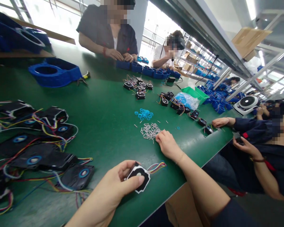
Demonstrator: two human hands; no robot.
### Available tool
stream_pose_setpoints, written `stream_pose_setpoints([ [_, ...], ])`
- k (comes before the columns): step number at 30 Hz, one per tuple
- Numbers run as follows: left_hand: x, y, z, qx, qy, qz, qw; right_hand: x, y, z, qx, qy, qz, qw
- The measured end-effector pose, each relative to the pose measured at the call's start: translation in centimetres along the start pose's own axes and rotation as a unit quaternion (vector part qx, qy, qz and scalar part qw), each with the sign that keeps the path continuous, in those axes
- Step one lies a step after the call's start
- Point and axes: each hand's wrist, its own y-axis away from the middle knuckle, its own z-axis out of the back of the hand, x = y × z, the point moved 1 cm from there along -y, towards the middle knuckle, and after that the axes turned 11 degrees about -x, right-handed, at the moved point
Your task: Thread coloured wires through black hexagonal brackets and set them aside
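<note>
My left hand [118,181] is wrapped round a small black motor [143,186] with a white gasket-like edge, the thumb pressed on its face. Coloured wires [157,167] trail from the motor towards the right. At the near right edge of a pile of small metal pins [149,130] is my right hand [168,145], its fingers bent and pinched together. Whatever lies between those fingertips is hidden. Just beyond the pins lies a heap of thin blue rings [144,113]. Several black wired units [35,157], some with a blue ring round the centre, spread over the table at the left.
A blue housing [56,72] stands on the green table [104,119] at the far left, with pliers [84,78] beside it. More motors [140,88] sit further back. One co-worker [109,31] works opposite; another's hand [220,122] reaches in from the right. A green bin [200,94] stands behind.
</note>
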Motion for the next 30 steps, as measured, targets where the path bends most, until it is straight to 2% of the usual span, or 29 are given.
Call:
stream_pose_setpoints([
  [3,-0.1,0.1,0.0,-0.003,-0.010,0.006,1.000,1.0,0.1,0.9,-0.002,-0.034,-0.015,0.999],
  [5,0.0,0.1,-0.1,0.000,-0.014,0.011,1.000,2.6,0.3,2.4,0.012,-0.174,-0.056,0.983],
  [6,0.0,0.0,-0.1,0.003,-0.013,0.012,1.000,3.7,0.4,3.2,0.031,-0.277,-0.083,0.957],
  [8,0.2,0.0,-0.1,0.007,-0.011,0.011,1.000,6.0,0.8,4.6,0.089,-0.469,-0.128,0.869],
  [10,0.3,-0.1,-0.1,0.014,-0.009,0.009,1.000,7.9,1.3,5.2,0.157,-0.570,-0.153,0.792],
  [12,0.3,-0.1,-0.2,0.025,-0.008,0.012,1.000,9.0,1.7,5.1,0.212,-0.607,-0.174,0.746],
  [14,0.4,-0.1,-0.2,0.034,-0.009,0.013,0.999,9.3,2.0,4.7,0.232,-0.617,-0.189,0.728],
  [16,0.3,0.0,-0.2,0.037,-0.010,0.012,0.999,9.1,2.1,4.4,0.221,-0.599,-0.184,0.747],
  [18,0.2,0.1,-0.2,0.038,-0.015,0.011,0.999,8.8,2.0,4.6,0.199,-0.555,-0.149,0.794],
  [21,0.0,0.2,-0.3,0.039,-0.027,0.012,0.999,8.7,1.7,5.6,0.173,-0.456,-0.054,0.871],
  [23,0.0,0.2,-0.4,0.045,-0.032,0.013,0.998,8.8,1.5,6.3,0.167,-0.390,0.000,0.906],
  [26,0.0,0.2,-0.5,0.048,-0.040,0.007,0.998,8.9,1.4,6.7,0.180,-0.327,0.034,0.927],
  [30,0.4,0.1,-0.8,0.040,-0.027,0.027,0.998,8.5,1.8,6.3,0.200,-0.331,0.019,0.922],
])
